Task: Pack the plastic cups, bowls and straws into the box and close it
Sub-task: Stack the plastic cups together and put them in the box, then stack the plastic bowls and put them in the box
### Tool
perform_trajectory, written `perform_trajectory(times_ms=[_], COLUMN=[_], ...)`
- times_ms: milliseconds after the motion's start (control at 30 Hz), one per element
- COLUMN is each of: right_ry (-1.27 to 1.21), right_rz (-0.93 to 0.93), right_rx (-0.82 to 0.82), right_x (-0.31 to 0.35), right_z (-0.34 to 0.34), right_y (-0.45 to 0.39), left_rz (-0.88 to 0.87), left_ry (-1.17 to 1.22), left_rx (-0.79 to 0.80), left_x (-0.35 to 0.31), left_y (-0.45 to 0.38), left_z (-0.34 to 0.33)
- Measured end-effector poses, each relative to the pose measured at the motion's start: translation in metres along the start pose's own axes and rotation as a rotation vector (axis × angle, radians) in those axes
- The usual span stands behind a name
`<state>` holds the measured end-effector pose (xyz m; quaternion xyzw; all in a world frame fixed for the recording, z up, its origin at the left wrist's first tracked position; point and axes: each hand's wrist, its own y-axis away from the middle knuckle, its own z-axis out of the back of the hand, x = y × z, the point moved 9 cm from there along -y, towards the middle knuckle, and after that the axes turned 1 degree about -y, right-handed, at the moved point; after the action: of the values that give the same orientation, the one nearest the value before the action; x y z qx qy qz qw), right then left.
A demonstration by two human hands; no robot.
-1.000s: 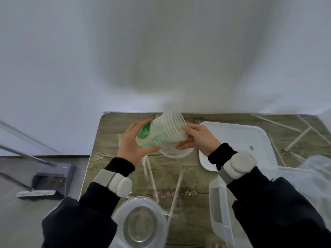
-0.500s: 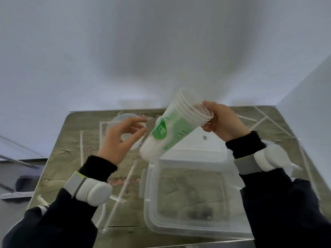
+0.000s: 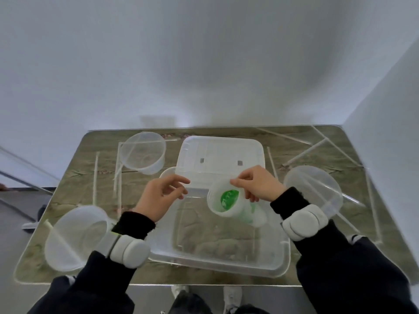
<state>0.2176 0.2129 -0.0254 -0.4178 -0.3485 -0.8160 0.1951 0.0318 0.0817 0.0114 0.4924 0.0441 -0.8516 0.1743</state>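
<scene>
A stack of clear plastic cups with a green logo (image 3: 229,200) tilts down into the clear box (image 3: 217,261) at the table's front middle. My right hand (image 3: 256,186) pinches the stack's rim. My left hand (image 3: 161,196) hovers over the box's left edge, fingers apart, holding nothing. The box's lid (image 3: 220,159) lies flat just behind the box. Three clear bowls are on the table: one at the back left (image 3: 142,152), one at the front left (image 3: 74,236), one at the right (image 3: 315,191). Several white straws (image 3: 96,175) lie scattered.
More straws (image 3: 306,152) cross the table's back right corner. A small round lid (image 3: 166,175) peeks out by the box lid's left edge. The wall stands close behind the table (image 3: 204,277) and on its right. My shoes show below the front edge.
My right hand has swung the cup stack from above the table down into the box, mouth now facing me. My left hand has let go of the stack. The view now takes in the whole table.
</scene>
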Motion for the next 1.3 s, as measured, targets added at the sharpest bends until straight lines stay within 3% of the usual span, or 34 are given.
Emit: perform_trajectory(times_ms=[267, 633, 867, 967, 1133, 1300], right_ry=[-0.07, 0.121, 0.425, 0.272, 0.121, 0.06], right_rz=[-0.2, -0.204, -0.186, -0.14, 0.108, 0.108], right_rx=[-0.003, -0.201, -0.066, -0.047, 0.087, 0.26], right_x=[-0.048, -0.038, -0.002, 0.039, 0.123, 0.151], right_z=[-0.031, -0.044, -0.058, -0.072, -0.142, -0.256], right_y=[-0.012, -0.019, -0.022, -0.03, -0.048, -0.07], left_rz=[0.068, 0.096, 0.123, 0.13, 0.169, 0.353], left_ry=[0.004, 0.006, 0.013, 0.021, 0.024, -0.026], left_rx=[-0.053, -0.033, -0.085, -0.126, -0.21, -0.464], left_x=[0.012, 0.038, 0.066, 0.083, 0.119, 0.189], left_y=[0.005, 0.01, 0.023, 0.033, 0.055, 0.096], left_z=[0.015, 0.043, 0.08, 0.105, 0.146, 0.209])
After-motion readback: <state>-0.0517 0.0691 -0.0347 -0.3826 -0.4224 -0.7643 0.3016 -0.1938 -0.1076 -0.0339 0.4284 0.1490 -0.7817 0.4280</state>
